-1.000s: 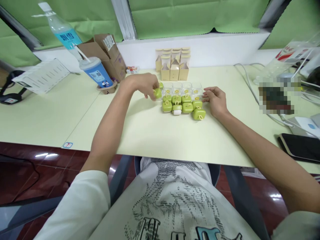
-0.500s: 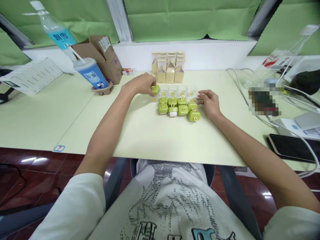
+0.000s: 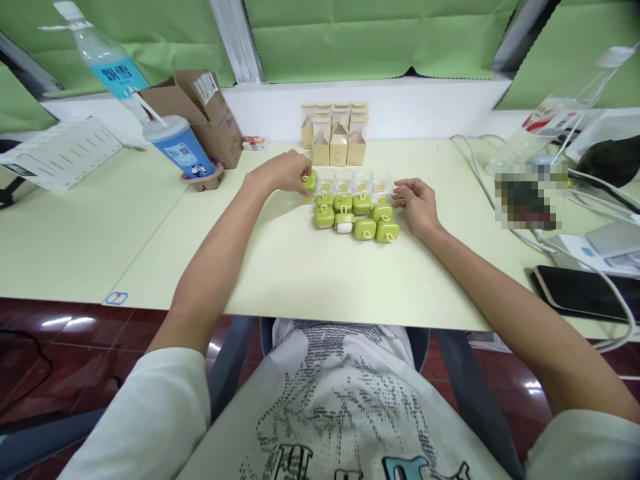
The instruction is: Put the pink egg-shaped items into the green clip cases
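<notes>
My left hand [image 3: 289, 171] is closed on a small green case [image 3: 311, 181] with a yellow loop, at the left end of two rows of clear plastic cups [image 3: 362, 180]. Yellow round marks show in these cups. My right hand [image 3: 419, 205] is at the right end of the rows, fingers loosely bent and apart, fingertips beside or touching the last cup; exact contact is unclear. In front of the cups sit several more green cases [image 3: 324, 217] with loops. One green-topped case [image 3: 345, 223] shows a white lower part.
Several small open cream boxes [image 3: 339, 145] stand behind the cups. A brown carton [image 3: 215, 120], a blue drink cup [image 3: 180, 148] and a bottle [image 3: 120, 72] are at the left. White cables [image 3: 473, 163], another bottle [image 3: 555, 117] and a phone [image 3: 580, 293] lie to the right.
One green case in the front group has shifted toward me, leaving a gap behind it. My left hand is slightly lower with its case; my right hand has hardly moved.
</notes>
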A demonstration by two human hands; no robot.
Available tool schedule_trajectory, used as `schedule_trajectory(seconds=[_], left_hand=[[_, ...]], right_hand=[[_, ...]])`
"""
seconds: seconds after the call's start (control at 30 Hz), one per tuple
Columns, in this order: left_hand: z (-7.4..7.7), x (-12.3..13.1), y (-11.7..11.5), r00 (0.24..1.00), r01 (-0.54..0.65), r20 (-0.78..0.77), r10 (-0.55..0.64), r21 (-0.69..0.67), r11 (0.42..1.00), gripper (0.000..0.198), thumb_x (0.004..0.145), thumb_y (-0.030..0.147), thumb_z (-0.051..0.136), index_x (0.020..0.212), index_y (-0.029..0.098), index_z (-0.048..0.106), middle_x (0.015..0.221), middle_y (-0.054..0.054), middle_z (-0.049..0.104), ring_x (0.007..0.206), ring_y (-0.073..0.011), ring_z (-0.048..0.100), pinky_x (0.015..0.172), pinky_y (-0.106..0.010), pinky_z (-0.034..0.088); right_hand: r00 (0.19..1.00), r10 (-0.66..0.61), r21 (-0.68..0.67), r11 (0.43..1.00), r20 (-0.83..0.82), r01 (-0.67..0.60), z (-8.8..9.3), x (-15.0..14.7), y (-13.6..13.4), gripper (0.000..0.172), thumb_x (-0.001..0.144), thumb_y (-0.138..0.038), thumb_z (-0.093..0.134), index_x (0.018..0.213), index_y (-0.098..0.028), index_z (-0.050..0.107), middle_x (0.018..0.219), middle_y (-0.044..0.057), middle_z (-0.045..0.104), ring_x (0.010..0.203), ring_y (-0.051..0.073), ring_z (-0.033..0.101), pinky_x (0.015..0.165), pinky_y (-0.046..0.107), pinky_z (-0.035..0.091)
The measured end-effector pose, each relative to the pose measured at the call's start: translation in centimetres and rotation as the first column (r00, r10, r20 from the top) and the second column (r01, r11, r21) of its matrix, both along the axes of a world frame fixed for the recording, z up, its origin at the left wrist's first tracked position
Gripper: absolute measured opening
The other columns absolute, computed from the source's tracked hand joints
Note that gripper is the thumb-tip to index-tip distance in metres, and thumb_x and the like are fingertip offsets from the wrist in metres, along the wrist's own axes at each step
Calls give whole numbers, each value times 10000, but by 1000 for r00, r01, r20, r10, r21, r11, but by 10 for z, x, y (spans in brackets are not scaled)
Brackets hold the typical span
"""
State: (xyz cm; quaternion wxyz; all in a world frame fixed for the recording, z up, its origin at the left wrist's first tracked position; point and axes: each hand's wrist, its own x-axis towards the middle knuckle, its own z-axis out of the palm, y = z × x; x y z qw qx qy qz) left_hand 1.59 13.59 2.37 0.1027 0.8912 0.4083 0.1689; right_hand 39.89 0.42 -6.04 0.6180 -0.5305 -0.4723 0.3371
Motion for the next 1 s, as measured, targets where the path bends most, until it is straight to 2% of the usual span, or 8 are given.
schedule_trajectory(seconds=[0.1,0.17,0.23,0.3,0.43,0.67,0.83,1.0], left_hand=[[4,4,-6,999,-5,34,6,-25,1000,464,567,334,1162,843,225,804,792,-9,645,1122,-372,753,1177,-488,582],[11,8,-14,997,-66,-30,65,-43,997,453,639,428,1147,878,218,824,833,-30,693,1133,-379,770,1161,-476,588],[21,13,-25,974,-140,-188,128,-50,989,486,717,503,1108,1025,206,877,973,-66,777,1183,-390,787,1151,-467,589],[32,18,-37,936,-151,-329,127,-47,987,559,791,511,1048,1230,203,894,1162,-94,838,1263,-386,788,1143,-440,582],[46,21,-53,900,-154,-417,131,-22,988,622,853,474,965,1407,213,859,1288,-96,875,1254,-336,792,1044,-374,578],[47,21,-53,907,-182,-384,174,16,983,409,870,438,902,1225,239,935,1144,-68,887,1108,-286,797,963,-351,569],[38,19,-42,910,-187,-371,184,29,982,315,843,421,924,1097,237,957,1072,-99,865,1088,-320,785,1002,-400,584],[29,19,-32,923,-159,-349,161,34,987,303,819,443,945,1050,247,952,1075,-94,857,1015,-289,756,961,-393,590]], right_hand=[[1000,-8,3,1000,-1,8,0,-1,0,71,910,-289,776,980,-298,764,925,-1,736,879,175,739,715,280,656],[1000,-9,5,1000,-2,9,1,-1,0,65,915,-282,771,978,-294,765,930,0,738,878,173,739,717,280,655],[1000,-5,6,1000,-4,5,1,-1,0,69,914,-272,768,980,-289,767,935,0,743,872,170,737,717,279,654],[1000,-5,7,1000,-8,6,1,0,0,81,906,-257,761,981,-287,772,928,-2,747,863,168,735,708,275,650],[1000,-6,11,1000,-18,6,0,1,0,95,892,-245,751,976,-281,775,912,-2,740,858,169,735,696,273,643],[1000,15,14,1000,3,-15,-1,1,2,117,896,-307,807,997,-280,754,939,-2,725,866,175,738,724,292,660],[1000,14,19,1000,17,-14,-3,2,4,126,897,-328,810,998,-289,746,947,-2,732,886,182,741,722,292,665],[1000,12,21,1000,21,-13,-3,4,3,133,882,-317,793,1004,-291,749,948,2,729,883,178,742,726,287,661]])
